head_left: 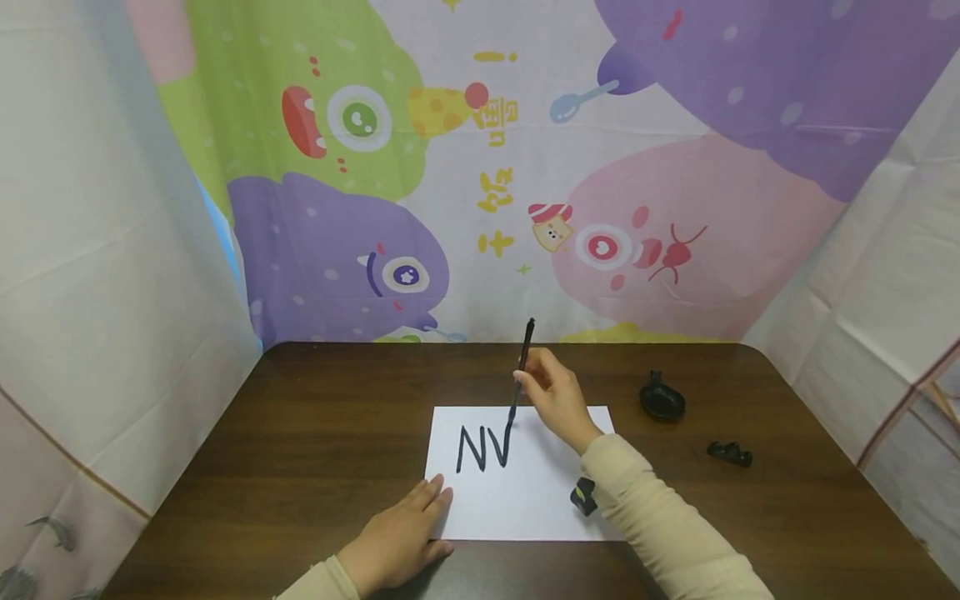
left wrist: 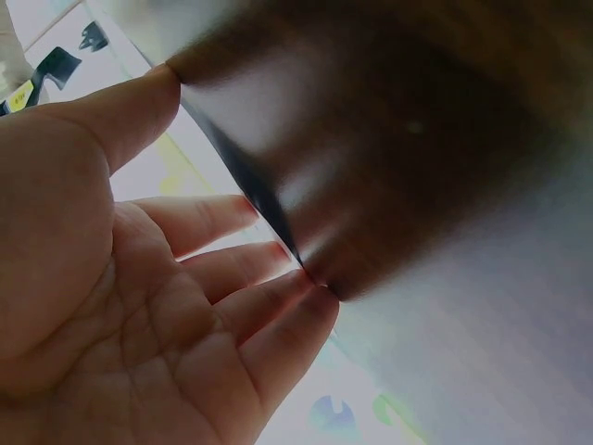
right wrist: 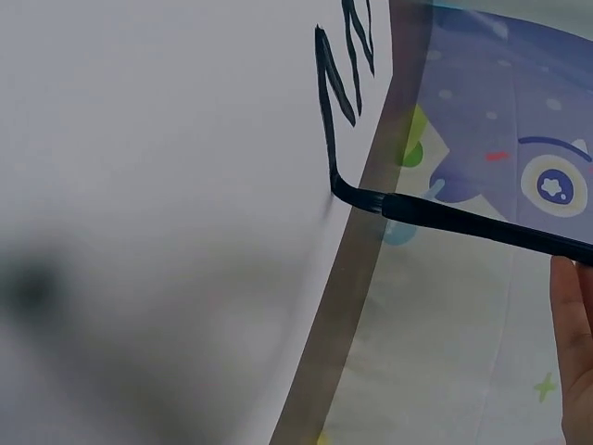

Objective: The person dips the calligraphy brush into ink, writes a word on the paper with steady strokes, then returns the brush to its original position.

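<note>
My right hand (head_left: pixel 557 398) pinches a black ink brush (head_left: pixel 522 362) by its handle, over the upper part of a white sheet of paper (head_left: pixel 540 500). The brush stands nearly upright, leaning a little. In the right wrist view its bent tip (right wrist: pixel 357 196) touches the paper at the end of a wet black stroke (right wrist: pixel 326 111). Black zigzag strokes (head_left: pixel 471 450), like an N and a V, mark the sheet's upper left. My left hand (head_left: pixel 401 531) rests flat on the sheet's lower left corner and the table, fingers straight; the left wrist view shows its palm (left wrist: pixel 139 306).
To the right on the brown wooden table (head_left: pixel 315 433) lie a small black dish (head_left: pixel 662 402) with a stub handle and a black, notched brush rest (head_left: pixel 729 453). A black object with a yellow mark (head_left: pixel 582 497) shows beside my right sleeve. A cartoon-printed curtain (head_left: pixel 465 292) hangs behind the table.
</note>
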`<state>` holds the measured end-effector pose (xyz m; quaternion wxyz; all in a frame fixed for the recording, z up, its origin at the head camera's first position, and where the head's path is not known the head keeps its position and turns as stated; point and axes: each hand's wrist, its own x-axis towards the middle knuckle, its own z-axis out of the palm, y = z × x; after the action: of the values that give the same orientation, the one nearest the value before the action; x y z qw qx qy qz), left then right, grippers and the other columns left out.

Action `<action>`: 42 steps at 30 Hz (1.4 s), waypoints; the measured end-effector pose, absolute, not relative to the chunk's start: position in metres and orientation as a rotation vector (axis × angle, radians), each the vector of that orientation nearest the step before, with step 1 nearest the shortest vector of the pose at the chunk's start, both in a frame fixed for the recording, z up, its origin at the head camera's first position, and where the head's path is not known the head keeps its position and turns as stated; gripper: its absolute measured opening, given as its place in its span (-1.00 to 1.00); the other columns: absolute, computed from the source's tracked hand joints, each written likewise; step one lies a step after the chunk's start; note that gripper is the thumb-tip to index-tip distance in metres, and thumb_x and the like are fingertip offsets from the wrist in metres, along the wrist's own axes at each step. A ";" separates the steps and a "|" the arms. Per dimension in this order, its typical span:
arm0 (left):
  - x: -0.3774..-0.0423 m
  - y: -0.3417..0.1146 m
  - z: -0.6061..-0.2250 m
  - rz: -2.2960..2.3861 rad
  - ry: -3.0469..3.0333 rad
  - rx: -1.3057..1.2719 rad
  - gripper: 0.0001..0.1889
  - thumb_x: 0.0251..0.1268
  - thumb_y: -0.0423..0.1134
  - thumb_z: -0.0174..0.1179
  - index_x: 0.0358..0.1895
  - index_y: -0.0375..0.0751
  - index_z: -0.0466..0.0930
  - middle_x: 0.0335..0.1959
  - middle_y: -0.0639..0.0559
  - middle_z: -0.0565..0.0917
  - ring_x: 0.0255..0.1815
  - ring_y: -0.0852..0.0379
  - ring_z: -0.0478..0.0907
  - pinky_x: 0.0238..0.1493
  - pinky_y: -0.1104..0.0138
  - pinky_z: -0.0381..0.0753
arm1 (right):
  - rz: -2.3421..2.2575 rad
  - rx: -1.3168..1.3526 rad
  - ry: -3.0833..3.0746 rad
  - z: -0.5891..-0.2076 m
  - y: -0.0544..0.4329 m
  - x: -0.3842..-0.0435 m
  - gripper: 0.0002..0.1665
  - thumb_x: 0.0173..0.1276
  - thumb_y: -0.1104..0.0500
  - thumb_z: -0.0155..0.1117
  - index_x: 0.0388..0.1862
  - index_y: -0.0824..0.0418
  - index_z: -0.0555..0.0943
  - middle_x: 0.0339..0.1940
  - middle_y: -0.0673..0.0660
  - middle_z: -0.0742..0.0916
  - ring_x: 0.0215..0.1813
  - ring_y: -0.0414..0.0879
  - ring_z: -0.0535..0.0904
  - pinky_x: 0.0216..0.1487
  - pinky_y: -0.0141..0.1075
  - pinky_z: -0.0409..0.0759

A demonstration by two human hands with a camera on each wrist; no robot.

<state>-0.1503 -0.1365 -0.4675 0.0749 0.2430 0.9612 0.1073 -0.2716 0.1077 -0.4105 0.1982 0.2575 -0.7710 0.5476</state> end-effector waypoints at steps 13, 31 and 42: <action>-0.150 -0.137 -0.467 0.325 2.882 0.734 -0.30 0.25 0.04 0.26 0.36 -0.29 0.39 0.46 -0.25 0.34 0.44 -0.23 0.33 0.27 -0.10 0.47 | 1.504 0.634 -2.106 -0.423 0.117 -0.284 -0.82 0.30 0.45 0.25 -0.14 0.46 0.49 -0.34 0.37 0.66 -0.24 0.28 0.70 -0.22 -0.19 0.75; -0.152 -0.137 -0.470 0.325 2.874 0.733 -0.31 0.26 0.05 0.26 0.37 -0.27 0.38 0.46 -0.24 0.33 0.45 -0.22 0.32 0.26 -0.11 0.48 | 1.304 0.771 -2.124 -0.439 0.121 -0.282 -0.80 0.27 0.36 0.34 -0.14 0.28 0.56 -0.36 0.11 0.70 -0.29 -0.21 0.65 -0.29 -0.42 0.67; -0.152 -0.137 -0.470 0.324 2.879 0.732 -0.30 0.25 0.05 0.26 0.37 -0.27 0.39 0.46 -0.24 0.34 0.45 -0.22 0.32 0.23 -0.12 0.50 | 1.305 0.801 -2.167 -0.442 0.121 -0.279 -0.80 0.30 0.34 0.33 -0.12 0.23 0.57 -0.36 0.11 0.72 -0.30 -0.20 0.66 -0.28 -0.37 0.69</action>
<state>-0.1521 -0.1375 -0.4697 0.0768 0.2442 0.9606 0.1082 -0.2792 0.1213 -0.4421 0.2417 0.2929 -0.7926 0.4771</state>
